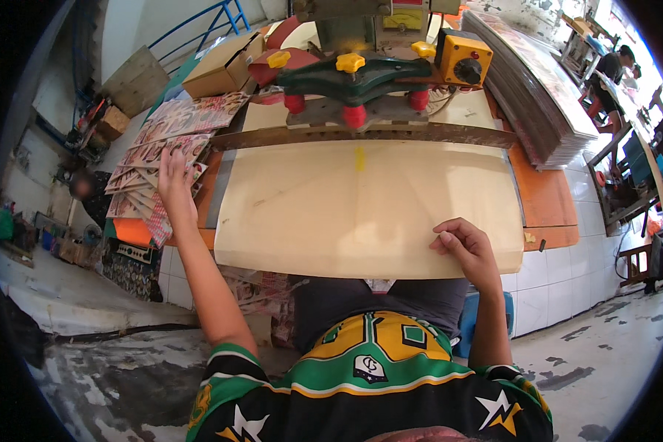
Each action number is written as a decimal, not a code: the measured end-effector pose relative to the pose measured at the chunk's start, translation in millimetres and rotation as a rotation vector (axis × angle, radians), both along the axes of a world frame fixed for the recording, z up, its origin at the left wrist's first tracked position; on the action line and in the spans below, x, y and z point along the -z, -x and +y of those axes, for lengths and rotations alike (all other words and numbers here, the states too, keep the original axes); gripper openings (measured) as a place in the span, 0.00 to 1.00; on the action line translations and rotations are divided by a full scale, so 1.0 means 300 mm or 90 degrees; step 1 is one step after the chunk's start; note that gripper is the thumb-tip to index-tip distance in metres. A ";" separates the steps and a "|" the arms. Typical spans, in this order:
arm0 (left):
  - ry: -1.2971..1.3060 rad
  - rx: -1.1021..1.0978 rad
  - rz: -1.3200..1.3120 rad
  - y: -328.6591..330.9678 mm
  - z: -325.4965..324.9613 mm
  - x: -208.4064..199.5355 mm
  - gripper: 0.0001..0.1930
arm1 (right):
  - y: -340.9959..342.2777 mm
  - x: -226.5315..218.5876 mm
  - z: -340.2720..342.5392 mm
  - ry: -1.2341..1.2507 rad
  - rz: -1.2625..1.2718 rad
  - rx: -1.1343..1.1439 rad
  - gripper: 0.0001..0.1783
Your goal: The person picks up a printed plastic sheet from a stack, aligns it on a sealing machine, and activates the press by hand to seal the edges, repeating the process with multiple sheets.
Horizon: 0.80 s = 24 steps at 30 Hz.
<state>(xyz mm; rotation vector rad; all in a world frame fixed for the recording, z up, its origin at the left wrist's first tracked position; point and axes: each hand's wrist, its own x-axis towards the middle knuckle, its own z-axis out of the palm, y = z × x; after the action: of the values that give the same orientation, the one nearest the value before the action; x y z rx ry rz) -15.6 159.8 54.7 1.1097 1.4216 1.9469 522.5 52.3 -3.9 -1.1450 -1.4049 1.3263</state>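
Observation:
A wide cream sheet [309, 214] lies on the table before me, under a machine's long metal bar [272, 139], its near edge over my lap. My left hand [174, 177] is stretched out at the right edge of a pile of printed, picture-covered flat pieces [136, 162]. Its fingers are extended and I see nothing held; whether it touches the pile I cannot tell. Over the right part of the sheet, my right hand [468, 249] has its fingers curled in toward the thumb, with nothing visible in them.
The dark green press head [353, 79] carries yellow knobs and red fittings. A yellow control box [464, 59] with a black dial adjoins it. Tall stacked boards [538, 96] stand at right, an open cardboard box [225, 65] at back left. People sit at far right; another person is at far left.

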 end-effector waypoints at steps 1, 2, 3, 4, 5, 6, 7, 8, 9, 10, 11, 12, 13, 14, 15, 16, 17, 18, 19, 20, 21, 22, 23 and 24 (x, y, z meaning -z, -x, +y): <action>-0.007 -0.006 0.014 -0.054 -0.022 0.012 0.36 | -0.012 0.002 -0.003 0.002 0.007 0.001 0.10; -0.012 -0.014 0.029 -0.101 -0.065 0.014 0.33 | -0.018 -0.002 -0.003 -0.002 0.016 -0.010 0.10; -0.017 -0.020 0.044 -0.133 -0.108 0.025 0.30 | -0.022 -0.006 0.001 -0.005 0.024 -0.019 0.10; -0.003 -0.017 0.052 -0.155 -0.139 0.053 0.27 | -0.031 -0.014 0.003 -0.008 0.030 -0.023 0.10; 0.012 -0.015 0.062 -0.171 -0.177 0.076 0.24 | -0.040 -0.029 0.007 -0.027 -0.006 -0.022 0.10; 0.029 -0.022 0.131 -0.207 -0.213 0.085 0.21 | -0.051 -0.048 0.012 -0.045 -0.042 -0.018 0.10; 0.055 -0.029 0.157 -0.254 -0.251 0.093 0.20 | -0.072 -0.070 0.018 -0.060 -0.079 -0.016 0.10; 0.072 0.019 0.176 -0.270 -0.272 0.121 0.20 | -0.103 -0.093 0.024 -0.106 -0.114 0.030 0.10; 0.089 0.059 0.199 -0.275 -0.303 0.139 0.20 | -0.130 -0.118 0.038 -0.151 -0.145 0.068 0.10; 0.106 0.100 0.222 -0.282 -0.324 0.154 0.20 | -0.157 -0.136 0.054 -0.196 -0.178 0.107 0.10; 0.128 0.125 0.236 -0.296 -0.338 0.164 0.20 | -0.197 -0.147 0.070 -0.251 -0.192 0.177 0.10; 0.150 0.148 0.250 -0.318 -0.352 0.172 0.20 | -0.249 -0.158 0.084 -0.306 -0.206 0.245 0.10; 0.171 0.168 0.265 -0.338 -0.365 0.177 0.20 | -0.299 -0.194 0.097 -0.367 -0.258 0.311 0.11; 0.175 0.175 0.253 -0.356 -0.372 0.184 0.19 | -0.350 -0.242 0.105 -0.427 -0.310 0.376 0.11; 0.177 0.181 0.238 -0.374 -0.376 0.191 0.19 | -0.398 -0.284 0.111 -0.416 -0.315 0.421 0.11; 0.182 0.180 0.226 -0.382 -0.387 0.195 0.19 | -0.435 -0.320 0.125 -0.404 -0.313 0.461 0.11; 0.182 0.190 0.216 -0.388 -0.389 0.207 0.19 | -0.459 -0.359 0.137 -0.423 -0.358 0.515 0.11; 0.183 0.199 0.206 -0.393 -0.388 0.220 0.18 | -0.486 -0.389 0.155 -0.440 -0.403 0.569 0.12; 0.183 0.209 0.196 -0.402 -0.384 0.230 0.18 | -0.548 -0.396 0.181 -0.433 -0.436 0.572 0.15; 0.186 0.211 0.196 -0.407 -0.384 0.240 0.18 | -0.581 -0.400 0.212 -0.478 -0.532 0.566 0.17; 0.189 0.212 0.196 -0.414 -0.382 0.251 0.17 | -0.607 -0.405 0.241 -0.522 -0.630 0.557 0.19; 0.193 0.214 0.196 -0.422 -0.378 0.260 0.17 | -0.638 -0.402 0.271 -0.564 -0.727 0.545 0.21; 0.194 0.210 0.205 -0.427 -0.378 0.264 0.17 | -0.668 -0.389 0.308 -0.512 -0.732 0.516 0.28; 0.195 0.205 0.214 -0.432 -0.376 0.267 0.16 | -0.692 -0.377 0.335 -0.512 -0.770 0.529 0.29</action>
<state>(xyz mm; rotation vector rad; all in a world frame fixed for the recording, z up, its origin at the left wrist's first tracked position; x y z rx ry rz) 113.9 46.9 -25.3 1.4560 1.5319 1.3136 730.0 152.9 109.3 -1.6773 -1.6358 -0.6496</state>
